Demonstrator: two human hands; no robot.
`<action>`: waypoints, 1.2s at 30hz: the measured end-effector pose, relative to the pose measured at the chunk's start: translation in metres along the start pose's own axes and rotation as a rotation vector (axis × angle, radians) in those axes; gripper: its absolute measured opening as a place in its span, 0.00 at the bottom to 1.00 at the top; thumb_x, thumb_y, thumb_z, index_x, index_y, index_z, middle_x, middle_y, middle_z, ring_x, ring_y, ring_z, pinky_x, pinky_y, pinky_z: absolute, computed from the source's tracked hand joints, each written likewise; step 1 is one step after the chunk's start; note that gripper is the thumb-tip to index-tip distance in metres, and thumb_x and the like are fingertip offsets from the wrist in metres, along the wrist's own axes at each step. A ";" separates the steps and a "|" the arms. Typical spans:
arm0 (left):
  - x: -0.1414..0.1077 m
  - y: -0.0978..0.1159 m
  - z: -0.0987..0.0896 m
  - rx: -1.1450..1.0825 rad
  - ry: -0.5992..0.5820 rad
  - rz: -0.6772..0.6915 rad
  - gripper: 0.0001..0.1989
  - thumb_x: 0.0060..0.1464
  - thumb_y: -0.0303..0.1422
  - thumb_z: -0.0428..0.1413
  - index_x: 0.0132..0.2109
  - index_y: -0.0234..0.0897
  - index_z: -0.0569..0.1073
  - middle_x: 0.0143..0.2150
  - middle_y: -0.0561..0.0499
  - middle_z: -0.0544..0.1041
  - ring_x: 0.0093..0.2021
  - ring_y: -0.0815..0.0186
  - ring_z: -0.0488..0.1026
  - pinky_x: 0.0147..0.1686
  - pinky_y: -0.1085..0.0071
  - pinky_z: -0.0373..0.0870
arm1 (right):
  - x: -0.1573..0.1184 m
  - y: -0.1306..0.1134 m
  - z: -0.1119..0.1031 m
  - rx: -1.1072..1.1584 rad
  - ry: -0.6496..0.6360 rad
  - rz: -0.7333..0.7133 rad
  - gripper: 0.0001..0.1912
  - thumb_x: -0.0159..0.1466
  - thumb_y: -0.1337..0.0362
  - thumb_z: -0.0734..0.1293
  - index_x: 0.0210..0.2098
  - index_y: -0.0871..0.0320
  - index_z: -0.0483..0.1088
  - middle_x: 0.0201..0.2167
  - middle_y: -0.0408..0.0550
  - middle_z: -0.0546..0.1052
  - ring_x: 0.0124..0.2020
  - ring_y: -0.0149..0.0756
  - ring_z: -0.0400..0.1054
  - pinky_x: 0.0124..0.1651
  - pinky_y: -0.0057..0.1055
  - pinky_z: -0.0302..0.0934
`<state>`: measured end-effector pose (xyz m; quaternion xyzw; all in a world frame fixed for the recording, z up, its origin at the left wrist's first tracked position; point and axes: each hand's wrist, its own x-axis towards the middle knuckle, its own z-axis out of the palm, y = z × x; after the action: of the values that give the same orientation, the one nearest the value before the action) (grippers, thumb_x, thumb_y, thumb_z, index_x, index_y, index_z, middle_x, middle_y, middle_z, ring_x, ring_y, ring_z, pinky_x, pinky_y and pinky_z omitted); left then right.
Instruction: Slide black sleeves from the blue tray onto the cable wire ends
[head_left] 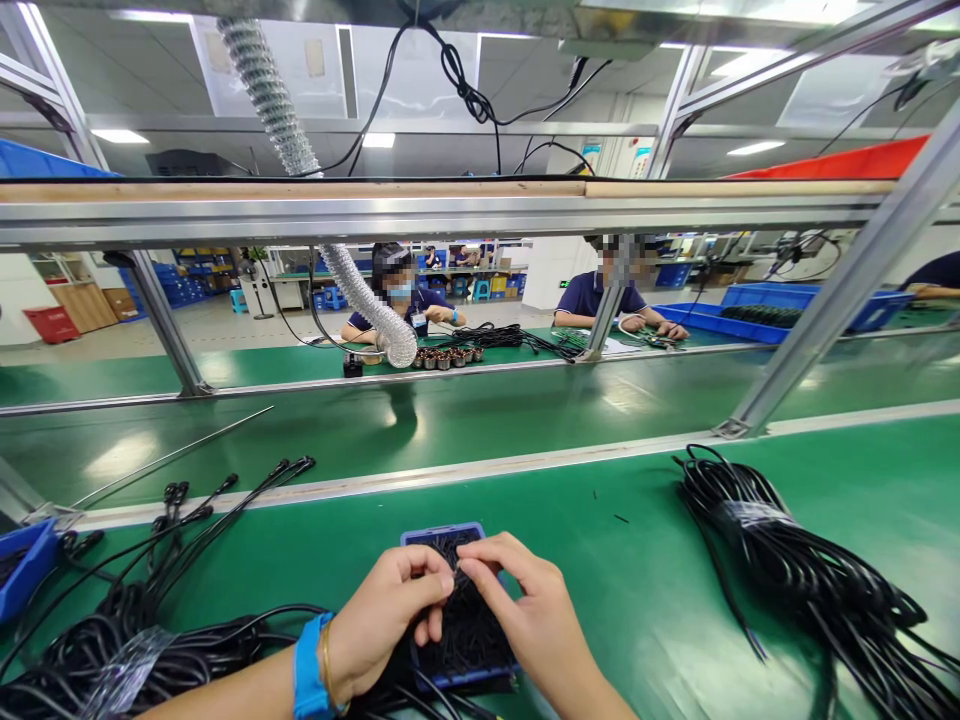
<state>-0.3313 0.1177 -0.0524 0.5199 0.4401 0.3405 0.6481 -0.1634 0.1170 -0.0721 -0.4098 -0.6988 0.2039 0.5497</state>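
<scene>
My left hand (386, 620), with a blue band on its wrist, is closed with thumb and index finger pinched together. My right hand (536, 605) meets it from the right, its thumb and forefinger also pinched. Whatever lies between the fingertips is too small and too covered to name. Both hands are over a small blue tray (441, 530) filled with short black pieces like cut tubing (472, 635). Black cables (431, 700) run below the left hand at the bottom edge.
Bundled black cables with connectors (127, 630) lie at left, near a blue bin (30, 570). Another black cable bundle (806, 570) lies at right. A metal frame (450, 212) crosses above. Two co-workers (600, 300) sit across the green bench, near a silver duct (360, 285).
</scene>
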 end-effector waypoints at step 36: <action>-0.063 -0.034 -0.041 1.698 -0.068 -0.089 0.34 0.40 0.25 0.50 0.59 0.27 0.67 0.61 0.36 0.69 0.62 0.49 0.63 0.64 0.55 0.54 | 0.019 0.048 -0.014 -0.310 -0.153 0.408 0.15 0.61 0.64 0.66 0.48 0.58 0.72 0.36 0.46 0.79 0.33 0.36 0.73 0.38 0.30 0.62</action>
<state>-0.3935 0.0684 -0.0743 0.8221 0.5464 -0.1468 0.0638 -0.1344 0.1572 -0.0914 -0.6051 -0.6641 0.2314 0.3733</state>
